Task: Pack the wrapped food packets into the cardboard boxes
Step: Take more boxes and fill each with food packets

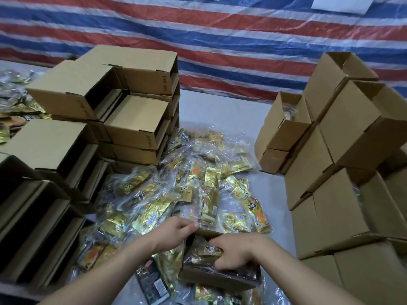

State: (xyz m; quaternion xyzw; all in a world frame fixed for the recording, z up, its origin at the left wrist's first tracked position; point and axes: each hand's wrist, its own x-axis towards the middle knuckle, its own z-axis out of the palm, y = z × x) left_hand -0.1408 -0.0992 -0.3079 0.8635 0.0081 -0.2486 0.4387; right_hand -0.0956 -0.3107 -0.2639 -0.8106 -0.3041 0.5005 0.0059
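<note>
My left hand [176, 232] grips the far left rim of the open cardboard box [218, 278] at the near centre of the desk [222, 111]; my right hand [234, 252], fingers curled, presses a gold packet [207, 252] down inside it. Loose wrapped packets [198, 183] are heaped just beyond, between empty boxes [132, 102] stacked at left and boxes [343, 172] stacked at right.

Two hands: left hand [176, 233], right hand [236, 252], both at one open box [218, 276]. Left of that box, about nine stacked empty boxes [123, 89]; right of it, about eight more boxes [334, 208]. Beyond it, dozens of gold packets [193, 186], too many to count. Two white sheets [341, 3] on the striped tarp [220, 40].
</note>
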